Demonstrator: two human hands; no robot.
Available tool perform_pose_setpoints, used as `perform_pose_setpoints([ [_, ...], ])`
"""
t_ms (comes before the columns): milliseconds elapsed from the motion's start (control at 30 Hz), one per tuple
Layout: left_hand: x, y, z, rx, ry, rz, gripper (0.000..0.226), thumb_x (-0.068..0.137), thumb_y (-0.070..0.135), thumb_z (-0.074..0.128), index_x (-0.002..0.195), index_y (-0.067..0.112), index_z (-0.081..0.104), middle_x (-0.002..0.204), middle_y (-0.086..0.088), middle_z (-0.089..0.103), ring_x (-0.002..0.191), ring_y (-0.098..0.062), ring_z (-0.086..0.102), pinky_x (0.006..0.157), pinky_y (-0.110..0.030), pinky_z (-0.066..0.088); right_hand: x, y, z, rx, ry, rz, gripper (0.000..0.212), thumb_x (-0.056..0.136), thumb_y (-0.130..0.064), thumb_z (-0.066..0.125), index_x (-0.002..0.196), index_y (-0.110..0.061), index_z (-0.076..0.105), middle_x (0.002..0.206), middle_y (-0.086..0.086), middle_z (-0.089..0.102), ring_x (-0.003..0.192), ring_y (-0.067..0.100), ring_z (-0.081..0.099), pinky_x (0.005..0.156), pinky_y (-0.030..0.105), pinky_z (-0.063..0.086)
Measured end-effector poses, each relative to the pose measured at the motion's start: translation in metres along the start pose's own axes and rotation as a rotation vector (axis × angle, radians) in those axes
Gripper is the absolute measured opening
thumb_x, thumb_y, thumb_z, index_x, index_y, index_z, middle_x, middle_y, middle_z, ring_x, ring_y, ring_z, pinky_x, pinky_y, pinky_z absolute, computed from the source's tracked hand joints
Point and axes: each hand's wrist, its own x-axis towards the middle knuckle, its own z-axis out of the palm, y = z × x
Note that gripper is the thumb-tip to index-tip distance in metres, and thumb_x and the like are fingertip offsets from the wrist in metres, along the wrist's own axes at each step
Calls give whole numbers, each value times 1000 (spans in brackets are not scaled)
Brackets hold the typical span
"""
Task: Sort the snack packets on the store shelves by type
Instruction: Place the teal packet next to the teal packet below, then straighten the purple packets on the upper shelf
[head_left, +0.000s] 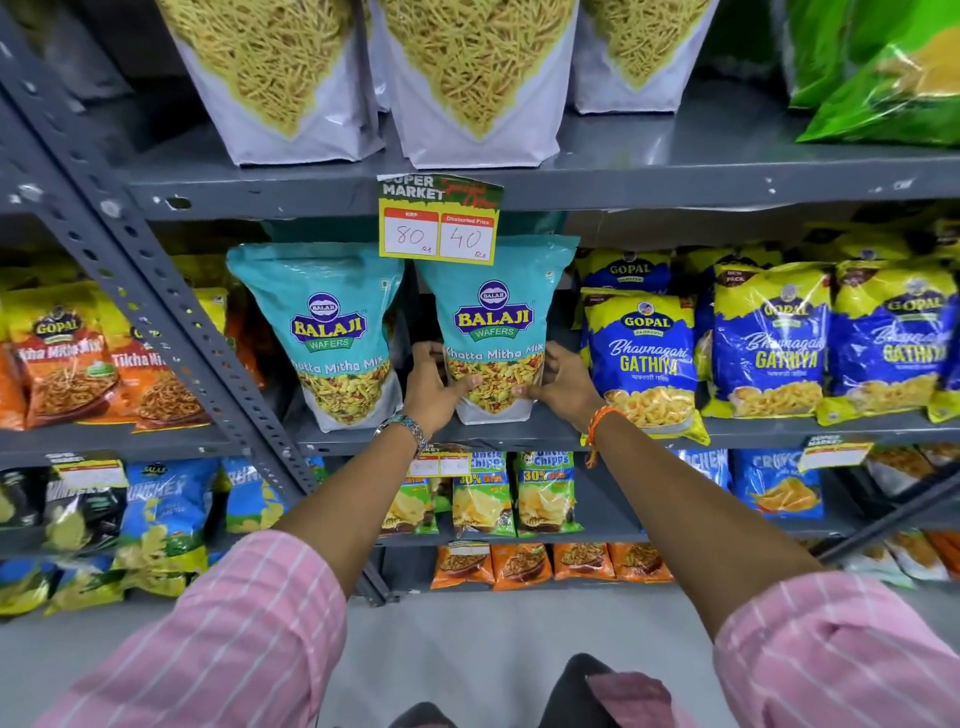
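A teal Balaji Khatta Mitha Mix pouch (493, 312) stands upright on the middle shelf (545, 434). My left hand (434, 384) grips its lower left side and my right hand (563, 382) grips its lower right side. A second identical teal pouch (332, 322) stands just to its left, leaning slightly. Blue and yellow Gopal Gathiya packets (641, 358) stand to the right. Orange Gopal Tikha Mix packets (67, 358) fill the bay on the left.
A yellow price tag (439, 228) hangs from the upper shelf edge above the held pouch. White sev pouches (478, 78) and green packets (883, 73) stand on the top shelf. Chip packets (545, 493) fill the lower shelves. A slanted grey upright (171, 322) separates the bays.
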Motion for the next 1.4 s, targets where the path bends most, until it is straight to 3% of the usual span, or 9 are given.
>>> perform_pose_setpoints([
  [433, -1, -2, 1, 2, -43, 13, 59, 90, 15, 74, 131, 13, 33, 135, -16, 62, 122, -27, 62, 109, -51, 50, -1, 3, 3, -8, 17, 33, 67, 68, 2, 85, 126, -6, 54, 122, 11, 66, 117, 23, 61, 99, 53, 54],
  [600, -23, 13, -5, -40, 16, 5, 83, 86, 16, 78, 149, 7, 25, 144, -8, 51, 134, -27, 52, 112, -41, 45, -16, -11, -6, -13, 39, 90, 107, 63, -14, 92, 149, -16, 29, 154, 14, 41, 142, 32, 39, 112, 56, 41],
  [667, -41, 21, -13, -56, 79, 16, 81, 84, 17, 80, 148, 8, 31, 146, -12, 52, 136, -29, 52, 114, -44, 46, -36, -31, -13, 33, 160, 75, 104, 67, -13, 90, 151, -17, 28, 157, 13, 35, 142, 33, 39, 110, 53, 44],
  [800, -80, 67, -43, -136, 314, 192, 48, 88, 13, 76, 127, 20, 49, 122, -1, 66, 115, -14, 65, 106, -32, 52, -87, -98, -26, 137, 549, -172, 58, 71, -14, 87, 121, -22, 58, 118, 2, 64, 107, 21, 63, 83, 39, 58],
  [933, -86, 157, -92, -275, 497, 466, 35, 89, 8, 72, 115, 22, 52, 109, 6, 66, 103, -5, 65, 95, -19, 51, -108, -199, -38, 281, 761, -467, 38, 71, -11, 87, 97, -20, 61, 87, -1, 65, 75, 10, 61, 69, 23, 54],
  [1067, -61, 233, -136, -196, 493, 568, 40, 86, 28, 72, 119, 17, 52, 118, -2, 65, 110, -15, 64, 100, -27, 51, -87, -277, -57, 292, 542, -572, 49, 69, -19, 88, 107, -25, 58, 102, 1, 66, 92, 12, 64, 79, 20, 54],
  [1200, -33, 269, -149, -94, 266, 411, 27, 90, 30, 72, 110, 29, 53, 110, 11, 62, 103, -7, 62, 106, -39, 48, -50, -316, -71, 184, 302, -446, 76, 66, -21, 89, 130, -14, 49, 125, 1, 58, 114, 16, 58, 95, 29, 52],
  [1300, -20, 277, -145, -60, 191, 352, 39, 86, 52, 67, 111, 22, 58, 113, -2, 71, 106, -22, 67, 97, -42, 51, -34, -329, -73, 226, 66, -365, 53, 77, -2, 78, 120, -18, 52, 119, -4, 63, 113, 14, 60, 97, 25, 52],
  [1400, -15, 286, -140, -63, 180, 335, 42, 94, 46, 64, 121, 16, 57, 121, -4, 70, 109, -24, 63, 87, -35, 43, -21, -331, -71, 233, 1, -382, 50, 78, 4, 76, 121, -8, 54, 113, 1, 69, 103, 11, 68, 91, 25, 58],
])
